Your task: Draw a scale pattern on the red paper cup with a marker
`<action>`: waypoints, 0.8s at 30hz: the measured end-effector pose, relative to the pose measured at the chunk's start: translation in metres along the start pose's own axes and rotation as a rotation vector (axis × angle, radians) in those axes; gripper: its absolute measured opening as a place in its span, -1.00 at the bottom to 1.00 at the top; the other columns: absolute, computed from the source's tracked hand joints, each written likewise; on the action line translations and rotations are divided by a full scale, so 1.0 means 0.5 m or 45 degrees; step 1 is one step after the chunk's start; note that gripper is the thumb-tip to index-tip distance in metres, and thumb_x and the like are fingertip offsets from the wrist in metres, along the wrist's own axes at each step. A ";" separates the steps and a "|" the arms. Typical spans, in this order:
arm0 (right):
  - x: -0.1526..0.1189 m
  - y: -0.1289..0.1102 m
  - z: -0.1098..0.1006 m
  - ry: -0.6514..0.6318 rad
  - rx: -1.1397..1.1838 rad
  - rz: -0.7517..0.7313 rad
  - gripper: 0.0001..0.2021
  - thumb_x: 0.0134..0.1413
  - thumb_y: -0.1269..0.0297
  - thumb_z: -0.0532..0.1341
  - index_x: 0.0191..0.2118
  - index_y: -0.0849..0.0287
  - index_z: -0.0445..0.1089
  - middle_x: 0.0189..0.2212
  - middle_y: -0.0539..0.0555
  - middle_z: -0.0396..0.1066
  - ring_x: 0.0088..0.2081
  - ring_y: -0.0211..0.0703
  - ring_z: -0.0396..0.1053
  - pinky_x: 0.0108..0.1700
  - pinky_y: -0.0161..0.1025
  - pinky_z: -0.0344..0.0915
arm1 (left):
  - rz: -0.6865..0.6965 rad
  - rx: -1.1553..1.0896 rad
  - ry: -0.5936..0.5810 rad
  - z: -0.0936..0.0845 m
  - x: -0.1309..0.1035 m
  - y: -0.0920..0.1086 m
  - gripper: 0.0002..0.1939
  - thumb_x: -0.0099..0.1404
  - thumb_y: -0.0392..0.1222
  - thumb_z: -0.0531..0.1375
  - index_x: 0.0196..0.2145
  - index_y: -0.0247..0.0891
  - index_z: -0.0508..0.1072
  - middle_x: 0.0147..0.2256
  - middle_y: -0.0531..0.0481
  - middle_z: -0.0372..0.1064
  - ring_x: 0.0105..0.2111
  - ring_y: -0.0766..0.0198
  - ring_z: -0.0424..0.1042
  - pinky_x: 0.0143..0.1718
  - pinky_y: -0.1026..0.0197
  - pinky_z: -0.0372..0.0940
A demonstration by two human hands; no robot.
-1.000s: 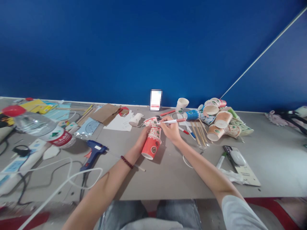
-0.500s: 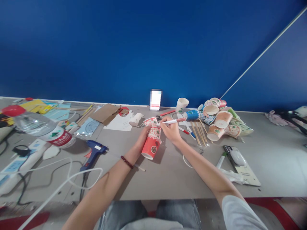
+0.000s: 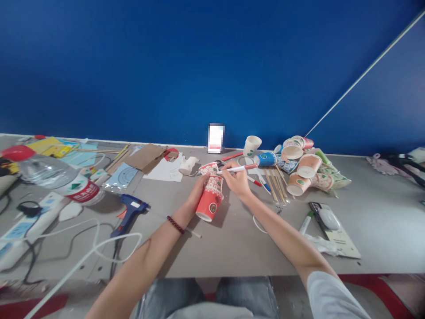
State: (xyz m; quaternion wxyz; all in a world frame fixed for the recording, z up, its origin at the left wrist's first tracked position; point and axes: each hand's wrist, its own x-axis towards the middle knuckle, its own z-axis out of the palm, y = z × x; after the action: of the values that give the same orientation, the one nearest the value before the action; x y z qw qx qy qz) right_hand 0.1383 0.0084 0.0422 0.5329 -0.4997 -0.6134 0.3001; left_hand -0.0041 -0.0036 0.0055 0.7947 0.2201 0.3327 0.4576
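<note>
The left hand (image 3: 199,188) is mostly hidden behind the red paper cup (image 3: 210,199) it grasps, so only the wrist and a beaded bracelet (image 3: 175,224) show clearly; its fingers cannot be made out. The cup lies tilted on its side near the middle of the desk (image 3: 372,221), mouth toward the near edge, its inside not visible. The right hand (image 3: 236,180) is clenched around a white pen with a red cap (image 3: 238,168), whose tip meets the far end of the cup; what the tip touches there is too small to tell. A small box (image 3: 216,138) at the wall is blurred out. Nothing has shifted since half a second ago: hands, cup and pen sit as before. To the far right, a heap of paper cups (image 3: 303,164) lies tumbled, the open ones showing empty insides. A water bottle (image 3: 53,175) lies at the left, partly cut off.
</note>
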 end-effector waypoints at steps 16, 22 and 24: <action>0.004 0.014 0.002 0.003 0.126 0.036 -0.96 -0.10 0.33 0.15 -0.47 0.12 0.33 -0.49 -0.03 0.34 -0.41 -0.18 0.37 -0.37 -0.27 0.32 | 0.014 0.006 -0.042 -0.002 0.003 0.001 -0.61 0.30 0.03 0.19 -0.16 -0.39 0.52 -0.38 -0.17 0.51 -0.45 0.17 0.50 -0.36 0.15 0.44; 0.006 0.019 0.003 0.009 0.129 0.037 -0.96 -0.08 0.32 0.14 -0.47 0.11 0.33 -0.47 -0.03 0.34 -0.38 -0.18 0.37 -0.34 -0.26 0.33 | -0.036 -0.016 -0.078 0.005 -0.004 0.001 -0.59 0.33 0.05 0.15 -0.14 -0.39 0.50 -0.36 -0.20 0.50 -0.42 0.13 0.52 -0.32 0.09 0.45; 0.006 0.016 0.002 0.018 0.128 0.024 -0.96 -0.08 0.33 0.14 -0.47 0.11 0.33 -0.47 -0.03 0.35 -0.39 -0.19 0.36 -0.34 -0.26 0.31 | -0.056 -0.025 -0.080 0.004 -0.004 0.000 -0.58 0.33 0.06 0.15 -0.12 -0.38 0.49 -0.36 -0.21 0.51 -0.41 0.10 0.52 -0.30 0.05 0.45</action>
State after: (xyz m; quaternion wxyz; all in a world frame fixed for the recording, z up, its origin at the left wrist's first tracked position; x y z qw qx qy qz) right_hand 0.1400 0.0139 0.0356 0.5589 -0.4802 -0.5890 0.3320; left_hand -0.0033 -0.0054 0.0074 0.8166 0.2192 0.3079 0.4362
